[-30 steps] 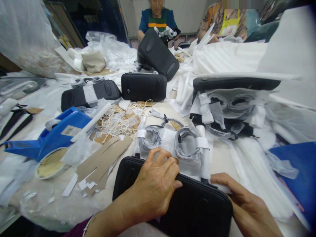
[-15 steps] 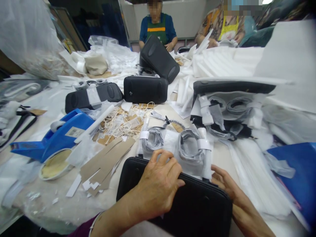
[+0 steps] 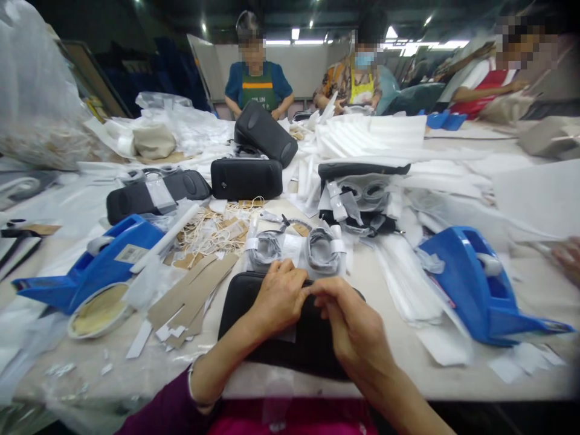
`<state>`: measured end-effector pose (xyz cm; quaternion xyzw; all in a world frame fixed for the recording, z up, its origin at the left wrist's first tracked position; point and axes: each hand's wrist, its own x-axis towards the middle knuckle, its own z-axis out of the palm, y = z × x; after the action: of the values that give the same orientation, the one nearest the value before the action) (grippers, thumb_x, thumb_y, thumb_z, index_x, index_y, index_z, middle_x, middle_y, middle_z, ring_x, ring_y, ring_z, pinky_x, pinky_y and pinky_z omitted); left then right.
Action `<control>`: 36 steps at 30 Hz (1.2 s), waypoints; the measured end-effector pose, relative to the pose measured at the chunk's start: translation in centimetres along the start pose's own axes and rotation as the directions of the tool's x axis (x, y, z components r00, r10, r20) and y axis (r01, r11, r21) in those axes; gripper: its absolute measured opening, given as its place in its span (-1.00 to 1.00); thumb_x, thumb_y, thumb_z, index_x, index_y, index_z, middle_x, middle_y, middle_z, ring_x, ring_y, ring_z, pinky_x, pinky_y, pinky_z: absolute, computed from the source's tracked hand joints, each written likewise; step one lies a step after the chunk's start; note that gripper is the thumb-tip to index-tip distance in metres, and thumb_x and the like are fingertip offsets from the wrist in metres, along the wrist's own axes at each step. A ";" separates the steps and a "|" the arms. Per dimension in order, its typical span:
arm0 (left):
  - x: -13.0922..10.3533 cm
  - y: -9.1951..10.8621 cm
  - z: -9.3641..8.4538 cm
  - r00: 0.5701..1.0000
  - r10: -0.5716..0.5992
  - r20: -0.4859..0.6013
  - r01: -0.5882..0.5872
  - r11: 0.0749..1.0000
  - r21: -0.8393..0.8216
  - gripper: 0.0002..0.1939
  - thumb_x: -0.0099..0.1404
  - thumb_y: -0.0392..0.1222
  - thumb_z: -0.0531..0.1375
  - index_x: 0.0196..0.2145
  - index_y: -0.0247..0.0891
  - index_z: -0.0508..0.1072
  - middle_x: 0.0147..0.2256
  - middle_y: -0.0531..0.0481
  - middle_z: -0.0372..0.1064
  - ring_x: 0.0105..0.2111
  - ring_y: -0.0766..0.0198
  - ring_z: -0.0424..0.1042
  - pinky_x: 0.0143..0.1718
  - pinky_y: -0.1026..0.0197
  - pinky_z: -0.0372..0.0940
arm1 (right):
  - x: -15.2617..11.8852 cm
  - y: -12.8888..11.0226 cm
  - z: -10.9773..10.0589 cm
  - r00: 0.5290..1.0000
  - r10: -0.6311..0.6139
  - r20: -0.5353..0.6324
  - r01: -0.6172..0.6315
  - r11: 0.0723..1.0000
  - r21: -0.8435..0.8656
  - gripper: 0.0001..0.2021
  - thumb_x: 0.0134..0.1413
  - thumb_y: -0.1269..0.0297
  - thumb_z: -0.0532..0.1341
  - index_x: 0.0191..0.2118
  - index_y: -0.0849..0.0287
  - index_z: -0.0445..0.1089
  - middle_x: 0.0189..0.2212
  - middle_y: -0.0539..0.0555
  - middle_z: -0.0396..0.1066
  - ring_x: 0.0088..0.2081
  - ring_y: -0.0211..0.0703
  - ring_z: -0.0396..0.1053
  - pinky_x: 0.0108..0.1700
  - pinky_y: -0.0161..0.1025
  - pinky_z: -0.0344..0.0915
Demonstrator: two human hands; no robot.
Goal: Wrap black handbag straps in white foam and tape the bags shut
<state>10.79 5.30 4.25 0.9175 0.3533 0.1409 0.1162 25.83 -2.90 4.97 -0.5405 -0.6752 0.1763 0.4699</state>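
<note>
A black zip case point(image 3: 312, 356) lies on the table right in front of me, with a small translucent patch on its lid. My left hand point(image 3: 277, 299) rests across the lid, its fingers curled over the far edge and gripping the case. Close beside its fingertips, my right hand point(image 3: 356, 323) is pinched at that same edge. What sits between the right thumb and forefinger is hidden. Just beyond the case lie two coiled grey cables, the left coil point(image 3: 266, 249) and the right coil point(image 3: 322, 251), banded in white on clear plastic wrapping.
Blue tape dispensers stand left point(image 3: 102, 260) and right point(image 3: 475, 284). Stringed tags point(image 3: 222, 232), cardboard strips point(image 3: 194, 293) and a round dish point(image 3: 99, 311) lie left. Black cases point(image 3: 247, 179) and white foam sheets point(image 3: 371, 133) are farther back. Co-workers stand across the table; another hand point(image 3: 568, 257) shows at far right.
My right hand has moved from the case's right corner to the far edge beside my left hand. The case now lies flatter. The view has tilted up and turned right.
</note>
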 end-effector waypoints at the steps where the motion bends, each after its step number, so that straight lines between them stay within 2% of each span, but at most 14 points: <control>1: -0.2 -0.1 0.1 1.000 -0.001 -0.019 0.001 1.000 -0.018 -0.92 0.30 -0.28 0.07 -0.27 -0.30 0.34 -0.31 -0.08 0.34 -0.20 0.07 0.24 -0.11 -0.05 0.17 | 0.3 0.3 1.1 1.000 0.010 -0.012 -0.010 1.000 -0.006 -0.80 0.19 0.47 -0.05 -0.19 0.11 0.25 -0.38 0.06 0.31 -0.37 -0.17 0.32 -0.27 -0.24 0.30; 3: -0.6 -0.4 0.2 0.996 0.002 -0.084 -0.012 0.992 -0.124 -0.84 0.27 -0.32 0.07 -0.17 -0.30 0.33 -0.22 -0.10 0.33 -0.16 0.08 0.25 -0.06 -0.07 0.18 | 0.8 1.2 2.7 0.999 0.042 -0.023 -0.043 0.998 -0.041 -0.84 0.13 0.50 -0.03 -0.23 0.14 0.20 -0.38 0.06 0.26 -0.36 -0.17 0.29 -0.26 -0.23 0.29; 5: -1.0 -1.0 0.2 0.983 -0.002 -0.184 -0.060 0.943 -0.328 -0.74 0.24 -0.36 0.05 -0.09 -0.30 0.30 -0.13 -0.13 0.31 -0.09 0.10 0.26 0.02 -0.06 0.19 | 0.8 1.9 3.1 0.999 0.019 0.039 -0.016 0.996 -0.091 -0.77 0.04 0.55 0.02 -0.18 0.15 0.20 -0.30 0.09 0.25 -0.30 -0.14 0.28 -0.20 -0.20 0.30; 7: -1.3 -1.7 0.3 0.956 -0.055 -0.288 -0.118 0.826 -0.552 -0.70 0.22 -0.39 0.02 -0.08 -0.29 0.29 -0.09 -0.13 0.28 -0.03 0.15 0.27 0.09 -0.01 0.19 | 0.5 1.6 3.0 0.987 -0.055 0.154 0.079 0.985 -0.155 -0.59 -0.06 0.60 0.05 -0.04 0.15 0.22 -0.17 0.13 0.24 -0.17 -0.09 0.27 -0.10 -0.16 0.30; 9: -1.6 -2.5 0.3 0.925 -0.156 -0.346 -0.159 0.670 -0.726 -0.70 0.20 -0.40 -0.01 -0.11 -0.29 0.29 -0.11 -0.13 0.29 -0.02 0.18 0.30 0.11 0.02 0.20 | -0.1 0.7 2.8 0.960 -0.127 0.249 0.188 0.953 -0.239 -0.41 -0.14 0.62 0.08 0.08 0.11 0.20 -0.03 0.16 0.20 -0.04 -0.02 0.21 0.00 -0.10 0.27; 11: -1.8 -3.1 0.3 0.902 -0.239 -0.360 -0.185 0.541 -0.821 -0.71 0.19 -0.41 -0.03 -0.13 -0.30 0.29 -0.14 -0.12 0.32 -0.04 0.21 0.34 0.11 0.04 0.22 | -0.8 -0.3 3.1 0.938 -0.179 0.298 0.278 0.900 -0.336 -0.32 -0.18 0.64 0.10 0.15 0.05 0.19 0.09 0.17 0.14 0.01 0.03 0.17 0.02 -0.03 0.24; 13: -2.0 -3.4 0.3 0.890 -0.260 -0.375 -0.206 0.505 -0.838 -0.71 0.18 -0.44 -0.05 -0.15 -0.31 0.29 -0.16 -0.12 0.34 -0.06 0.22 0.37 0.10 0.04 0.25 | -1.4 -0.8 3.7 0.923 -0.216 0.318 0.344 0.833 -0.432 -0.29 -0.18 0.63 0.12 0.17 0.02 0.20 0.19 0.18 0.07 0.00 0.08 0.16 -0.02 0.02 0.22; 15: -2.5 -3.4 0.5 0.879 -0.216 -0.424 -0.224 0.599 -0.769 -0.71 0.18 -0.46 -0.06 -0.19 -0.31 0.32 -0.17 -0.12 0.34 -0.06 0.21 0.37 0.09 0.02 0.26 | -1.8 -0.9 4.3 0.914 -0.239 0.329 0.383 0.777 -0.499 -0.34 -0.12 0.60 0.13 0.17 0.05 0.21 0.23 0.17 0.07 -0.01 0.11 0.15 -0.05 0.04 0.20; 19: -4.0 -2.7 1.2 0.854 -0.060 -0.517 -0.221 0.858 -0.464 -0.67 0.21 -0.50 -0.07 -0.18 -0.34 0.39 -0.05 -0.18 0.31 0.04 0.16 0.29 0.12 -0.06 0.23 | -2.6 -0.5 4.6 0.896 -0.283 0.342 0.434 0.723 -0.538 -0.54 -0.01 0.52 0.14 0.06 0.12 0.32 0.17 0.13 0.22 -0.05 0.09 0.15 -0.10 0.02 0.16; 22: -5.4 -2.5 1.9 0.860 0.012 -0.510 -0.186 0.938 -0.292 -0.62 0.23 -0.52 -0.07 -0.09 -0.36 0.40 0.04 -0.23 0.28 0.11 0.13 0.26 0.15 -0.09 0.22 | -3.2 -0.2 4.3 0.897 -0.306 0.319 0.437 0.724 -0.534 -0.62 0.03 0.52 0.13 0.00 0.12 0.37 0.13 0.11 0.28 -0.05 0.06 0.16 -0.10 0.00 0.16; 25: -6.4 -2.8 2.3 0.877 0.087 -0.472 -0.185 0.969 -0.164 -0.61 0.26 -0.49 -0.04 -0.03 -0.36 0.40 0.07 -0.24 0.31 0.13 0.12 0.25 0.18 -0.11 0.20 | -3.6 0.1 4.1 0.910 -0.314 0.270 0.412 0.748 -0.520 -0.66 0.04 0.55 0.12 -0.06 0.13 0.40 0.09 0.12 0.32 -0.06 0.03 0.17 -0.08 -0.01 0.18; 30: -6.8 -3.4 2.0 0.900 0.279 -0.334 -0.301 0.953 -0.016 -0.55 0.30 -0.47 -0.06 0.09 -0.34 0.34 0.14 -0.20 0.28 0.20 0.15 0.20 0.24 -0.13 0.12 | -3.9 0.8 4.2 0.909 -0.346 0.231 0.416 0.775 -0.476 -0.71 0.06 0.56 0.11 -0.14 0.14 0.43 0.00 0.12 0.38 -0.08 -0.01 0.19 -0.08 -0.02 0.20; 36: -7.1 -3.3 1.5 0.915 0.350 -0.199 -0.351 0.936 0.030 -0.49 0.28 -0.50 -0.05 0.16 -0.35 0.26 0.22 -0.21 0.16 0.26 0.18 0.08 0.26 -0.07 0.09 | -3.9 1.3 4.3 0.913 -0.355 0.203 0.408 0.797 -0.444 -0.76 0.07 0.58 0.09 -0.25 0.16 0.42 -0.16 0.12 0.39 -0.13 -0.05 0.21 -0.10 -0.08 0.22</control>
<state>4.21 2.63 0.58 0.9466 0.1926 0.2526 0.0555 22.93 -4.80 0.11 -0.4816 -0.8171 -0.0648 0.3103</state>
